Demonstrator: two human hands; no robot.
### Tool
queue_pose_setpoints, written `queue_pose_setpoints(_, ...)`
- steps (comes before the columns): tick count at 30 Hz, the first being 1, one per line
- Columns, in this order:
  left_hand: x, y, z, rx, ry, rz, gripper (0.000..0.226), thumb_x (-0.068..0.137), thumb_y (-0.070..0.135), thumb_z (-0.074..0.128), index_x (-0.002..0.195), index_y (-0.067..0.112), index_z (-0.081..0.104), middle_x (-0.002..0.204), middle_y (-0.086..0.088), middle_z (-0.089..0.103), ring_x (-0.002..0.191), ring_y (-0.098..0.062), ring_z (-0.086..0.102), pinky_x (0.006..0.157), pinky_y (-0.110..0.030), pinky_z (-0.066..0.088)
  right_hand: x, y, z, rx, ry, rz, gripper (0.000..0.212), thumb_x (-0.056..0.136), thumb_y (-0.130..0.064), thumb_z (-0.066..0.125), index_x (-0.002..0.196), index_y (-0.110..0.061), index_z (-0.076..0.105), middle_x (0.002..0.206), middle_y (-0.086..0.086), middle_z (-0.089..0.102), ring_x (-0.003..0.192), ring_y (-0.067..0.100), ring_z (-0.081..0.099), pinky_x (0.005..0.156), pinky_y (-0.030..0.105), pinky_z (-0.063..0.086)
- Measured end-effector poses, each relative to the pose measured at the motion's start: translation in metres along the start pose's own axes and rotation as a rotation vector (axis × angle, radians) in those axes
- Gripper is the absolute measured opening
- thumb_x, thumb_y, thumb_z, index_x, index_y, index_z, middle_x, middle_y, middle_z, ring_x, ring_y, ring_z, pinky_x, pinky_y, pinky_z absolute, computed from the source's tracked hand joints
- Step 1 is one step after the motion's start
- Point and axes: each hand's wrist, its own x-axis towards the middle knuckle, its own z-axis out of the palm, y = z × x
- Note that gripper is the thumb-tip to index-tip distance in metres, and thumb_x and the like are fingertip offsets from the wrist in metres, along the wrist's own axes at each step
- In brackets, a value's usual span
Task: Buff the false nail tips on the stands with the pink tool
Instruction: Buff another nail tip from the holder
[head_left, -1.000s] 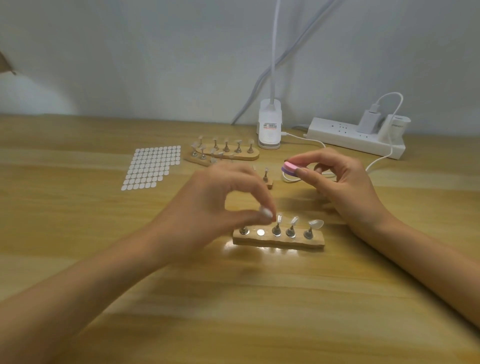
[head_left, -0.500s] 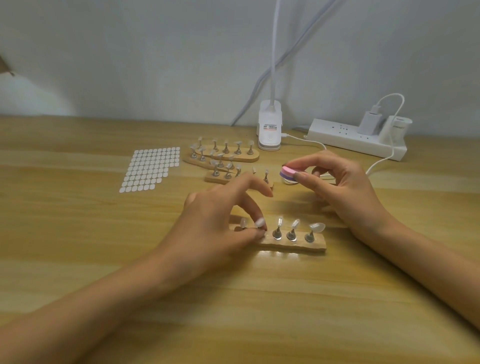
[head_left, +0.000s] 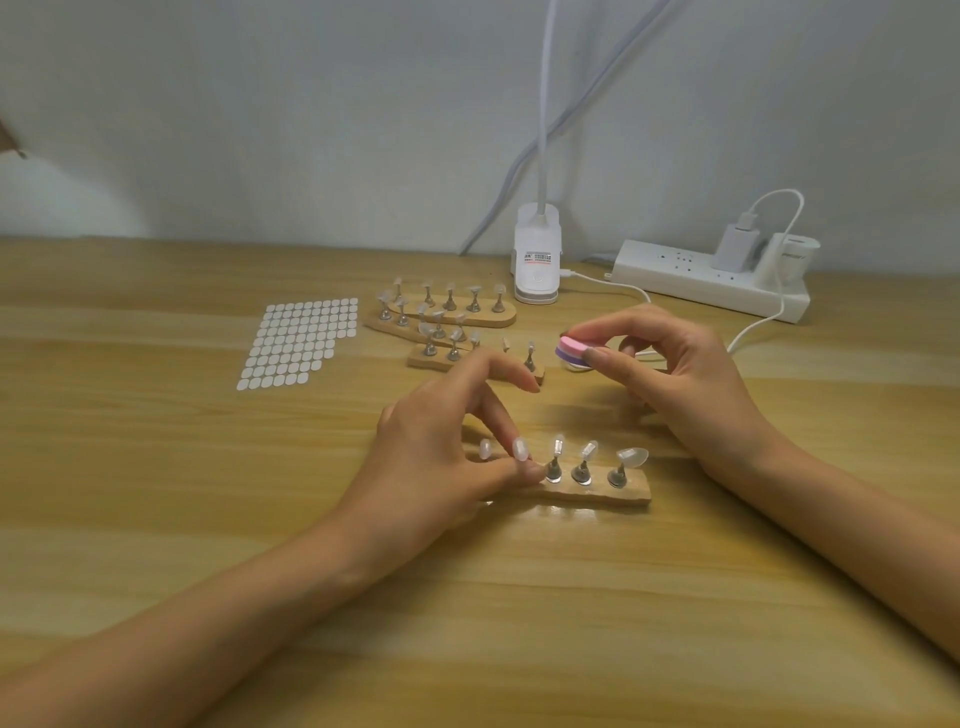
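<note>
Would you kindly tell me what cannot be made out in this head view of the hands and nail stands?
- Head view: left end of the near stand, hidden by the left hand; whether that hand pinches anything is unclear.
- Head view: most of the pink tool, covered by the right hand.
- Head view: lamp base label, too small to read.

Field as I see it: a light wooden surface (head_left: 156, 519). Nearest me lies one wooden nail stand (head_left: 597, 496); three more stands (head_left: 457, 318) cluster farther back, overlapping. Left of them, a sheet of white adhesive dots (head_left: 301, 343). At the rear, a white lamp base (head_left: 537, 265) beside a power strip (head_left: 701, 283).
</note>
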Motion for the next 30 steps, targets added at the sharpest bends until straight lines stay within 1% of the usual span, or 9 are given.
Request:
queue_pose_setpoints(5,0.005,0.008,0.0,0.127,-0.068,0.073,0.061,0.076,0.03,0.084,0.125,0.043,0.049,0.097,0.028,0.07,0.121,0.0,0.055,0.107,-0.049,0.038,0.001,0.002,0.0,0.048,-0.004,0.013,0.025,0.078,-0.044,0.07,0.097,-0.029,0.077,0.1,-0.017,0.072,0.085,0.008,0.054,0.071,0.021,0.042)
queue_pose_setpoints(9,0.006,0.008,0.008,0.102,-0.052,0.092,0.058,0.078,0.032,0.082,0.124,0.042,0.05,0.091,0.024,0.07,0.107,0.006,0.058,0.087,-0.037,0.038,0.002,0.002,0.0,0.049,-0.013,0.003,0.023,0.079,-0.044,0.069,0.096,-0.03,0.077,0.1,-0.018,0.072,0.084,0.002,0.054,0.068,0.014,0.042)
queue_pose_setpoints(11,0.005,0.007,0.009,0.113,-0.046,0.12,0.057,0.079,0.031,0.081,0.125,0.042,0.049,0.091,0.023,0.07,0.106,0.005,0.057,0.085,-0.037,0.037,0.002,0.002,0.0,0.05,-0.008,0.007,0.024,0.078,-0.044,0.07,0.096,-0.03,0.077,0.101,-0.016,0.072,0.084,0.005,0.054,0.069,0.016,0.042)
queue_pose_setpoints(15,0.002,0.009,0.011,0.2,-0.016,0.201,0.06,0.083,0.028,0.08,0.125,0.049,0.043,0.093,0.023,0.067,0.109,0.003,0.057,0.108,-0.041,0.031,0.002,0.002,0.002,0.053,-0.003,0.006,0.023,0.079,-0.042,0.07,0.096,-0.029,0.077,0.101,-0.013,0.073,0.084,0.007,0.054,0.071,0.019,0.042)
queue_pose_setpoints(18,-0.002,0.011,0.014,0.301,0.046,0.319,0.064,0.085,0.024,0.079,0.126,0.049,0.036,0.089,0.021,0.066,0.108,0.003,0.058,0.113,-0.042,0.027,0.002,0.001,0.001,0.072,-0.002,0.015,0.023,0.078,-0.041,0.07,0.096,-0.029,0.077,0.1,-0.014,0.073,0.084,0.004,0.054,0.071,0.02,0.042)
queue_pose_setpoints(21,-0.001,0.016,0.004,0.132,0.077,0.342,0.058,0.087,0.021,0.077,0.131,0.041,0.044,0.088,0.017,0.069,0.104,0.002,0.065,0.113,-0.039,0.038,0.002,0.002,0.0,0.086,0.008,0.019,0.022,0.078,-0.042,0.072,0.095,-0.029,0.077,0.1,-0.014,0.074,0.084,0.004,0.055,0.071,0.02,0.041)
queue_pose_setpoints(24,0.013,0.016,-0.026,-0.099,0.114,0.209,0.052,0.083,0.019,0.08,0.125,0.032,0.053,0.09,0.012,0.073,0.094,-0.001,0.072,0.093,-0.017,0.053,0.003,0.005,0.0,0.089,0.016,0.026,0.018,0.082,-0.035,0.075,0.099,-0.028,0.078,0.098,-0.013,0.074,0.076,0.001,0.052,0.063,0.012,0.041)
queue_pose_setpoints(27,0.024,0.011,-0.045,-0.348,0.115,0.063,0.055,0.077,0.013,0.083,0.124,0.027,0.057,0.092,0.002,0.074,0.089,-0.015,0.076,0.086,-0.023,0.058,0.003,0.007,-0.001,0.077,0.015,0.027,0.022,0.083,-0.035,0.075,0.104,-0.028,0.078,0.1,-0.01,0.074,0.075,0.005,0.051,0.061,0.011,0.042)
queue_pose_setpoints(30,0.03,-0.002,-0.038,-0.424,0.082,-0.027,0.061,0.068,0.017,0.085,0.122,0.027,0.06,0.086,0.006,0.072,0.091,-0.016,0.076,0.09,-0.03,0.057,0.002,0.005,0.0,0.112,0.009,0.022,0.02,0.08,-0.036,0.076,0.098,-0.026,0.079,0.102,-0.007,0.074,0.082,0.012,0.056,0.058,0.016,0.047)
